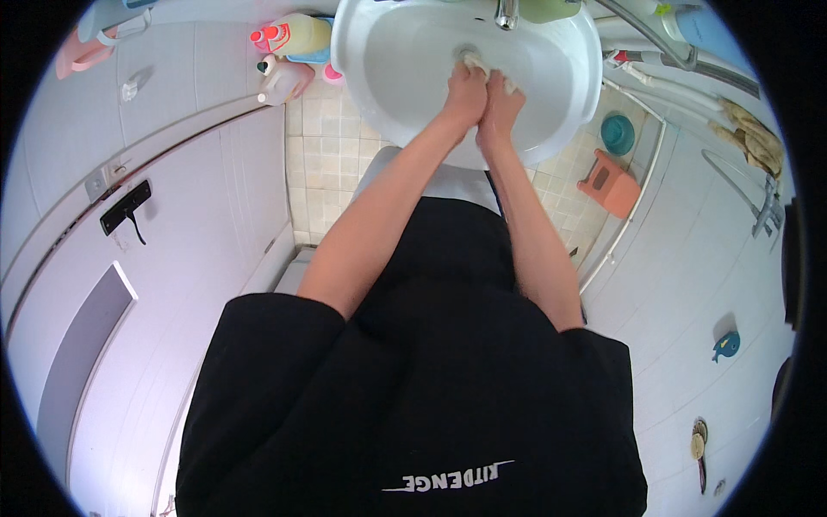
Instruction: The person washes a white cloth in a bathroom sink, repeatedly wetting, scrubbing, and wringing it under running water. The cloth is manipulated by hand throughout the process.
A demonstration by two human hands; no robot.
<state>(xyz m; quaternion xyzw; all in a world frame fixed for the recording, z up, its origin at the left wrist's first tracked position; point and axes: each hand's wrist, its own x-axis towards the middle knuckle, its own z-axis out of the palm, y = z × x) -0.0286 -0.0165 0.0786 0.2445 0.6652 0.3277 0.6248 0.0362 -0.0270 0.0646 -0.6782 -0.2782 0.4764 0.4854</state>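
Observation:
Both of my hands are together inside a white ceramic washbasin [407, 84], a little short of its drain [465, 50]. A crumpled off-white cloth [477, 62] is bunched between them, and its ends poke out past my fingers. My left hand [466, 95] is closed around one part of the cloth. Pressed against it, my right hand [503, 106] grips the other part. Most of the cloth is hidden by my fingers. Above the far side of the bowl juts a chrome faucet [507, 14]; whether water runs from it I cannot tell.
Detergent bottles [303, 35] and a jug [284, 81] stand left of the basin. At right on the tiled floor are a teal bowl [617, 134] and an orange plastic stool [610, 184]. A door [213, 194] with a black handle [127, 207] closes the left side.

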